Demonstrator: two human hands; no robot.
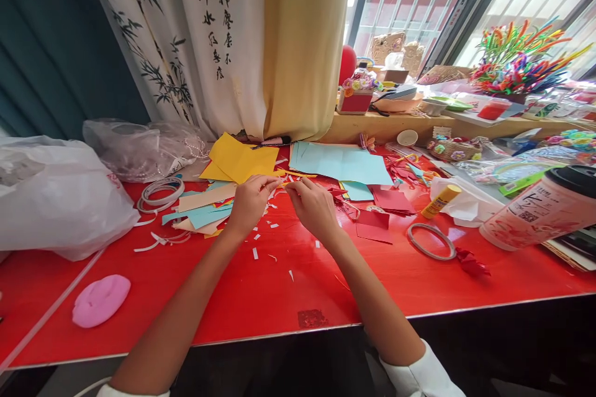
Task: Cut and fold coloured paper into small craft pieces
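My left hand [254, 203] and my right hand [313, 206] meet over the middle of the red table [279, 298]. Both are closed in a pinch, with the fingertips almost touching. A small, thin yellow paper strip [282, 185] runs between them, partly hidden by the fingers. Just behind the hands lie yellow paper sheets [242, 158] and light blue paper sheets [342, 162]. White paper scraps [255, 254] are scattered below the hands. Cut blue and cream paper pieces [207, 214] lie left of my left hand, and dark red paper squares [375, 225] right of my right hand.
Tape rolls [161, 193] and a white plastic bag [60, 198] sit at left, with a pink lump [101, 301] nearer. To the right are a glue stick [441, 201], a tape ring [431, 242] and a large lidded cup [542, 208]. Craft supplies crowd the windowsill [347, 127].
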